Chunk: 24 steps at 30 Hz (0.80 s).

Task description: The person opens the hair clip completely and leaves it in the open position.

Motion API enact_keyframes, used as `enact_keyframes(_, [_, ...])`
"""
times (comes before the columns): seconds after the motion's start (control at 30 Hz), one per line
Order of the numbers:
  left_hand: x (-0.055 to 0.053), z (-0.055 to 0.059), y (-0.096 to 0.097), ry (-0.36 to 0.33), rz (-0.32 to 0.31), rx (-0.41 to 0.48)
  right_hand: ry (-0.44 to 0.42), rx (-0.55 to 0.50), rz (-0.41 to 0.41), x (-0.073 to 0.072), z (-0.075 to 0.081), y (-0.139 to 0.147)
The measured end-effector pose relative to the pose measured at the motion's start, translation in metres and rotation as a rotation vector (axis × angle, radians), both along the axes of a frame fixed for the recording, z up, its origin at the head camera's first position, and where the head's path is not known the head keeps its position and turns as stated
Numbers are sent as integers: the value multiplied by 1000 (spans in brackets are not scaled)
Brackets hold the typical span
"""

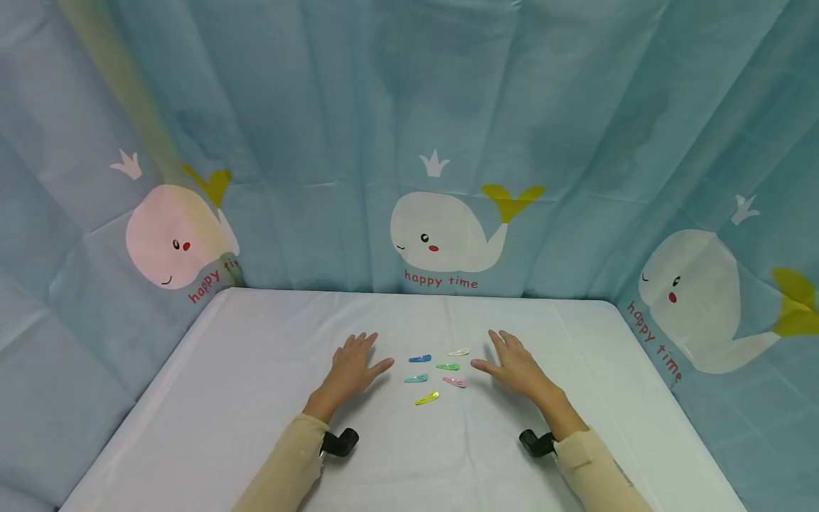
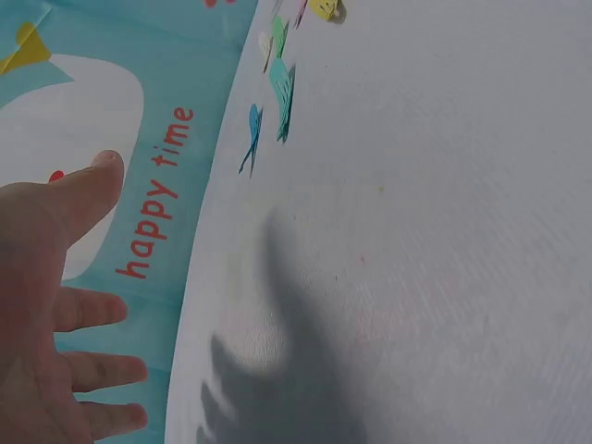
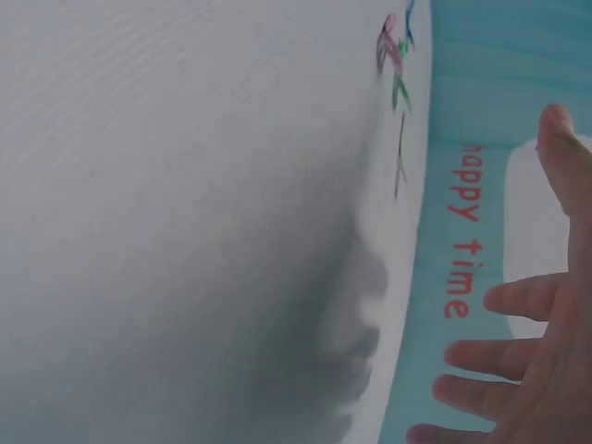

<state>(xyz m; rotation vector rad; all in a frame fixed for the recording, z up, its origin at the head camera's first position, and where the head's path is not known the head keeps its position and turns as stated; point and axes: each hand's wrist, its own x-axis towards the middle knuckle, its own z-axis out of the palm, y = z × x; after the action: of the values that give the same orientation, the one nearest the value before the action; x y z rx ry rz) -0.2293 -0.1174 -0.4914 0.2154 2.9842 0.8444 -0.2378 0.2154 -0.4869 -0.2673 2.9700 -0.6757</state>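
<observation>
Several snap hair clips lie loosely grouped on the white table between the hands. In the head view these are a blue clip (image 1: 420, 358), a white clip (image 1: 459, 352), a green clip (image 1: 448, 367), a teal clip (image 1: 416, 378), a pink clip (image 1: 455, 382) and a yellow clip (image 1: 427, 398). My left hand (image 1: 354, 368) hovers left of them, fingers spread, nearest the blue and teal clips. On the other side my right hand (image 1: 514, 368) hovers with fingers spread, nearest the white clip. Both hands hold nothing, and their shadows fall on the cloth.
A white cloth (image 1: 211, 398) covers the table. Light-blue curtains (image 1: 320, 142) printed with whales hang behind the far edge and along both sides. Black wrist cameras (image 1: 341, 442) stick out from the cuffs of both beige sleeves (image 1: 284, 462).
</observation>
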Motion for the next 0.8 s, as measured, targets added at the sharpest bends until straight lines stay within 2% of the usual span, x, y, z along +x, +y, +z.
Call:
enact_keyframes(0.27, [-7,-3,7,43,-22,71,-20,-89,30,-7,3,-11])
enact_keyframes(0.5, [-18,-7,13,25,-8,122,-25,-116,44,-15,0,-24])
enact_keyframes(0.8, [-22,-9,28,12,1,130,-26,-149,89,-22,1,-43])
